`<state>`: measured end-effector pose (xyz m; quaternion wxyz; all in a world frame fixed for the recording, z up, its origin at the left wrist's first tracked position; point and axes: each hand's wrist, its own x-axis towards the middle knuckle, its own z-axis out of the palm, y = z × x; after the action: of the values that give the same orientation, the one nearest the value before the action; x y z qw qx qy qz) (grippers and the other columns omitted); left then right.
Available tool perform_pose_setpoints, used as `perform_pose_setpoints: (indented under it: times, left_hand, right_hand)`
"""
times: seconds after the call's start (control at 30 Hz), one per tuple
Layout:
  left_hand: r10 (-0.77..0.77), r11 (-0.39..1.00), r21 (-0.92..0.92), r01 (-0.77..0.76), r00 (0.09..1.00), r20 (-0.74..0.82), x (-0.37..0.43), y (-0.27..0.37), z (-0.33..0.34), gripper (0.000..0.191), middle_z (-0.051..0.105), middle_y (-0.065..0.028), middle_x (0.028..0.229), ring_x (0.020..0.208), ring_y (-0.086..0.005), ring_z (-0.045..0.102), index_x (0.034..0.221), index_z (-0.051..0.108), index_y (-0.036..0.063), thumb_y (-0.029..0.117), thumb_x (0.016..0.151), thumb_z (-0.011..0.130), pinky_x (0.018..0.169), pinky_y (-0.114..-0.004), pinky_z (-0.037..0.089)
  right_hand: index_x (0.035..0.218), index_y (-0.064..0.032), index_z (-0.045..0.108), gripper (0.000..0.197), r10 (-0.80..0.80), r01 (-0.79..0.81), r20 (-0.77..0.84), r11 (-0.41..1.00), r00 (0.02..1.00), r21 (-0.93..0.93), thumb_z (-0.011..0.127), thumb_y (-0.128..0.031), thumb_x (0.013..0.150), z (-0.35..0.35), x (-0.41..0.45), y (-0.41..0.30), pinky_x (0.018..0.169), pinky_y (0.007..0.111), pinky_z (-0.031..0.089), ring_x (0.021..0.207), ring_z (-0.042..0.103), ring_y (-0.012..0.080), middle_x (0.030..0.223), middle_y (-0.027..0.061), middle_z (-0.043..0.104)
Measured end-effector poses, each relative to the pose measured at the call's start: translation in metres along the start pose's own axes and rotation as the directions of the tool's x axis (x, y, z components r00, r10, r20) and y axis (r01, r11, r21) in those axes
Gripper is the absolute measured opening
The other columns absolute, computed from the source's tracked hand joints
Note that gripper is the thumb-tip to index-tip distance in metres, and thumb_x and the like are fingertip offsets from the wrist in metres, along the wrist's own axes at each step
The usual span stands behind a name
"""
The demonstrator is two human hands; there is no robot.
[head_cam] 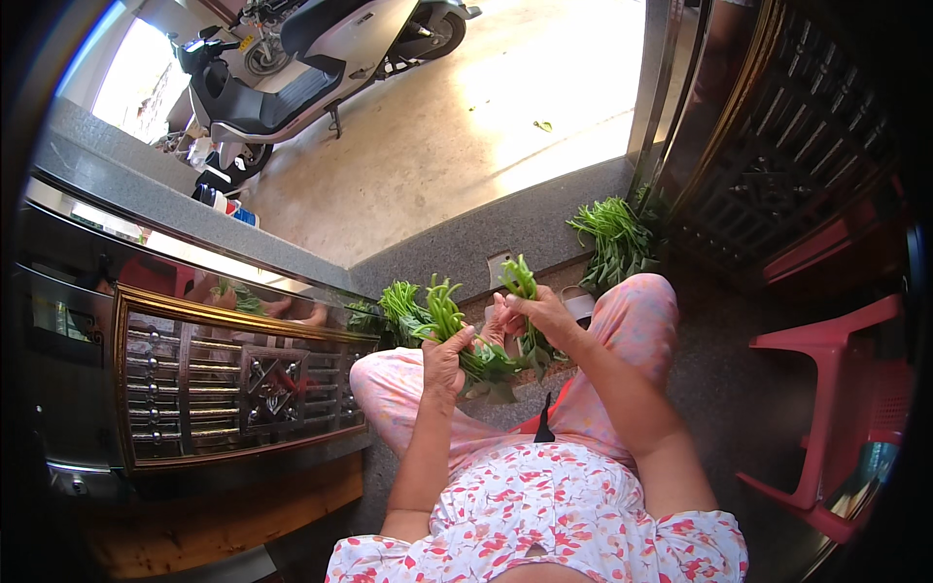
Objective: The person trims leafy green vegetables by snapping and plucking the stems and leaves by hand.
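My left hand [446, 362] is closed around a bunch of leafy green stems [443, 310], cut ends up and leaves hanging below. In my right hand [543, 313] is a smaller bunch of the same greens [519, 275], held upright just to the right of the first. The fingertips of both hands are partly hidden by stems and leaves. A pile of greens [401, 302] lies beyond my left knee. Another, larger pile [616, 237] rests by the door frame, beyond my right knee.
A stone doorsill [466, 218] runs across in front of me. Past it, a scooter [306, 87] stands on a concrete floor [408, 146]. Metal door panels [248, 393] flank me on the left and right. A pink plastic stool [816, 408] is at my right.
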<state>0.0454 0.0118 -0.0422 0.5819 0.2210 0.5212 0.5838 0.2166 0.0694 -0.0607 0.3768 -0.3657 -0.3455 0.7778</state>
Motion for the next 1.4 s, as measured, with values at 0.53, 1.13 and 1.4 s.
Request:
perform_pose_setpoints:
  times: [0.53, 1.13, 1.4]
  left_hand:
    - [-0.097, 0.991, 0.103, 0.085, 0.988, 0.124, -0.007, -0.001, 0.022, 0.014, 0.058, -0.0013, 0.070, 0.054, -0.0079, 0.050, 0.081, 0.058, 0.0029, 0.000, 0.069, 0.063, 0.046, -0.019, 0.037]
    - [-0.318, 0.851, -0.444, 0.279, 0.948, -0.014, 0.015, 0.001, -0.032, 0.009, 0.048, -0.0034, 0.064, 0.058, -0.0155, 0.046, 0.074, 0.049, 0.0051, 0.009, 0.074, 0.057, 0.056, -0.028, 0.038]
    - [-0.299, 0.794, -0.532, 0.295, 0.951, 0.083, 0.013, 0.007, -0.034, 0.016, 0.049, -0.0086, 0.073, 0.065, -0.0210, 0.045, 0.080, 0.049, 0.0026, 0.008, 0.066, 0.048, 0.064, -0.033, 0.038]
  right_hand:
    - [0.075, -0.0037, 0.052, 0.015, -0.053, 0.078, 0.174, 0.987, 0.983, -0.140, 0.050, -0.017, 0.083, 0.022, 0.006, 0.016, 0.040, 0.021, 0.039, 0.044, 0.048, 0.0076, 0.056, 0.0003, 0.051]
    - [0.071, -0.0056, 0.051, 0.013, -0.111, 0.248, -0.419, 0.924, 0.901, 0.289, 0.063, -0.012, 0.073, -0.001, 0.015, -0.005, 0.031, 0.020, 0.030, 0.035, 0.037, 0.0055, 0.048, -0.0027, 0.043]
    - [0.062, -0.0106, 0.045, 0.019, -0.115, 0.264, -0.524, 0.939, 0.844, 0.219, 0.058, -0.012, 0.076, -0.018, 0.007, -0.015, 0.032, 0.022, 0.029, 0.034, 0.035, 0.0061, 0.045, -0.0036, 0.038]
